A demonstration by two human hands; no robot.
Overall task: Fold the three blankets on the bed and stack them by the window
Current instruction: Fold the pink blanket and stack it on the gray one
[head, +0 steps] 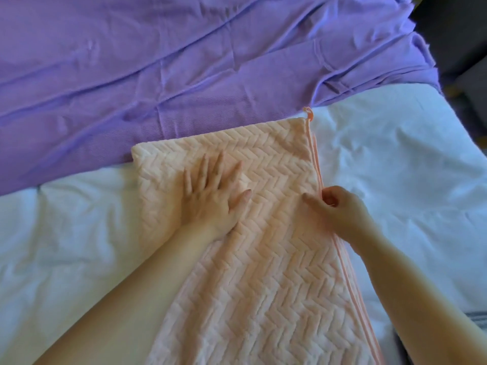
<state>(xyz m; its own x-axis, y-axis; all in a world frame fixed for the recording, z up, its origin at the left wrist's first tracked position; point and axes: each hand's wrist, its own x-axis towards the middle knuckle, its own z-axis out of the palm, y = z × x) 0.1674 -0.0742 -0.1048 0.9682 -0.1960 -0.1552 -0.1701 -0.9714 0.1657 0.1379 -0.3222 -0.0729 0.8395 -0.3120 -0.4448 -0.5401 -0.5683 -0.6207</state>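
Blanket: pink blanket is lying folded at the near edge of the bed; we are judging it soft and light.
Left hand: pressing it flat, fingers apart.
Right hand: pinching its layered hem, our surest hold.

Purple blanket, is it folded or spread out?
Spread out: the purple blanket lies flat and creased across the far part of the bed, covering most of its width.

Single head-worn view – looking forward and down, close over the bed and both forearms
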